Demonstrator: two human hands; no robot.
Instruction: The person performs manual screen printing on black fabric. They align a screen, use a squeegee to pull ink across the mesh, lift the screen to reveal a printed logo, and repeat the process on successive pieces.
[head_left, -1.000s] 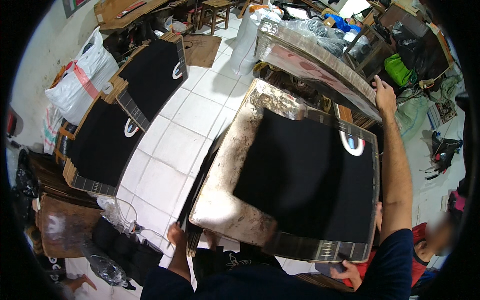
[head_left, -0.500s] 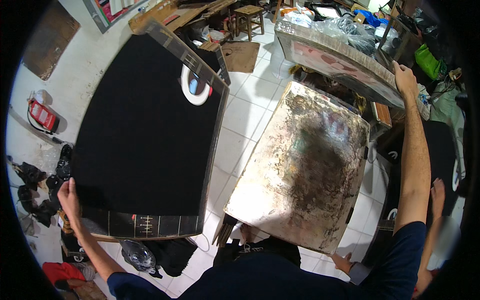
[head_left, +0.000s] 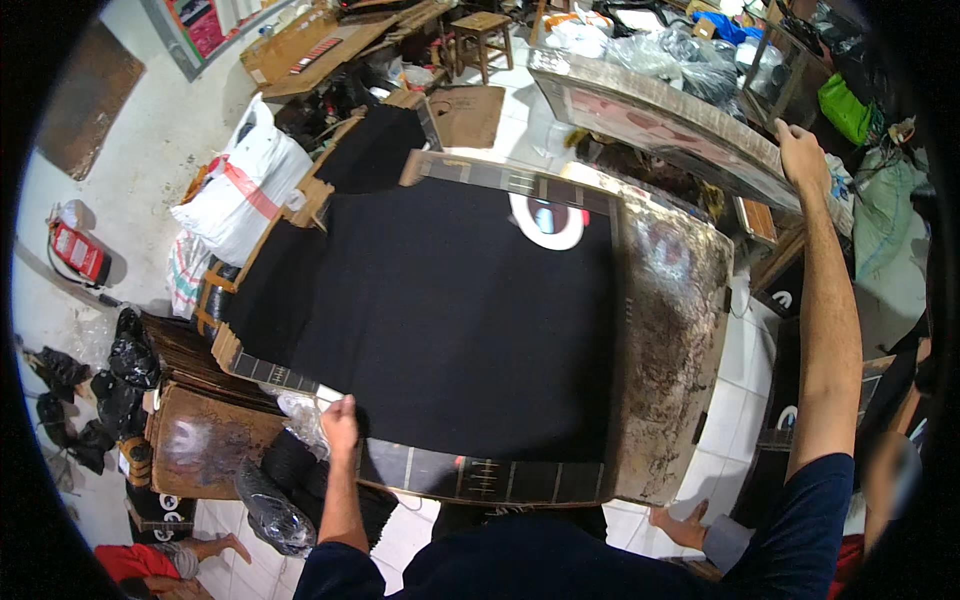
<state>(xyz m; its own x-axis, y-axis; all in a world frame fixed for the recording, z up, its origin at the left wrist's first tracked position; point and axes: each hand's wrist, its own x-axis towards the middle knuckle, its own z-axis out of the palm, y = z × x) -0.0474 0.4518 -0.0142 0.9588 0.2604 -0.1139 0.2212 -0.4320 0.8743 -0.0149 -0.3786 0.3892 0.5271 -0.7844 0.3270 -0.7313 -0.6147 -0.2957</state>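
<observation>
My left hand [head_left: 340,425] is closed on the near left edge of a large flat board covered with black cloth [head_left: 470,320]. Dark strips with pale scale marks [head_left: 490,478] run along the board's near and far ends. A white curved print with blue and red parts [head_left: 547,222] shows near its far right corner. The board overlaps a stained, crusted work table [head_left: 675,330], whose right side stays visible. My right hand [head_left: 803,160] is wrapped round the right end of a raised, tilted wooden screen frame [head_left: 660,125] with a pinkish pattern.
Left of me are another black-cloth board [head_left: 270,290], a stack of brown boards [head_left: 215,440] and a white sack [head_left: 250,185]. A stool [head_left: 482,40] stands beyond. Another person's foot [head_left: 682,524] is near right, and a blurred arm [head_left: 890,460] is at far right.
My left hand has brought the black-cloth board rightward, over the stained table. The sack and stacked boards on the left have come into sight. My right hand still holds the raised frame.
</observation>
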